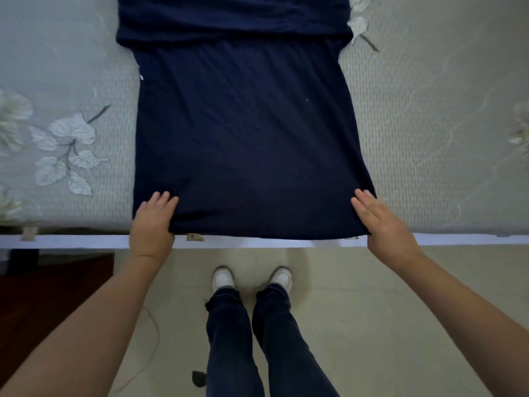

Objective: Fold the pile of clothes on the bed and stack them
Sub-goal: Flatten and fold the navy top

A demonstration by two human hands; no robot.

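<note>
A dark navy garment (pixel 249 138) lies spread flat on the bed, its hem at the near edge of the mattress. Its far end is folded over into a thicker band (pixel 234 21). My left hand (pixel 153 222) holds the near left corner of the hem, fingers flat on top and thumb hidden under the cloth. My right hand (pixel 380 222) holds the near right corner the same way. Both hands are at the bed's edge.
The bed (pixel 429 124) has a pale grey cover with white flower embroidery (pixel 68 150) on the left. Below are the tiled floor (pixel 357 296), my legs in dark jeans and white shoes (pixel 252 277), and a dark wooden piece (pixel 51 296) at left.
</note>
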